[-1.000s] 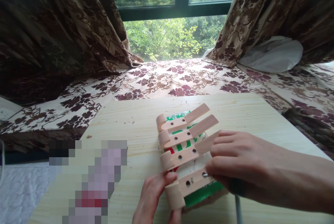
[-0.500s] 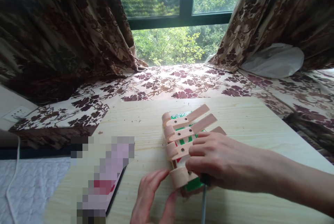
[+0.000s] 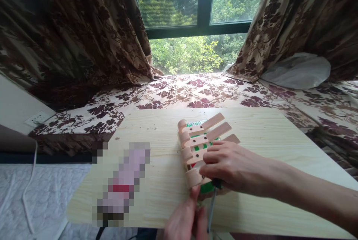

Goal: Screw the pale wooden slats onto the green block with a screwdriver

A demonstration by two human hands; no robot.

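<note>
Several wooden hook pieces (image 3: 205, 126) lie side by side across a green and red packet (image 3: 207, 187) on a pale wooden board (image 3: 265, 135). My right hand (image 3: 235, 169) lies over the nearer pieces, closed round a screwdriver (image 3: 212, 204). The screwdriver's dark handle is in my fingers and its metal shaft points back toward me. My left hand (image 3: 186, 219) comes up from the board's near edge. Its fingers are stretched out, and one fingertip touches the rounded end of the nearest hook piece (image 3: 192, 178).
A pixelated object (image 3: 123, 182) lies on the board's left part. A floral cloth (image 3: 179, 92) covers the sill behind, with brown curtains (image 3: 69, 31) on both sides and a white plastic bag (image 3: 299, 70) at right. A wall socket (image 3: 36, 118) and white cable (image 3: 28, 188) are at left.
My right hand moved left over the nearest pieces with the screwdriver. My left hand let go of the nearest piece and drew back toward the board's edge. The camera view shifted left and back.
</note>
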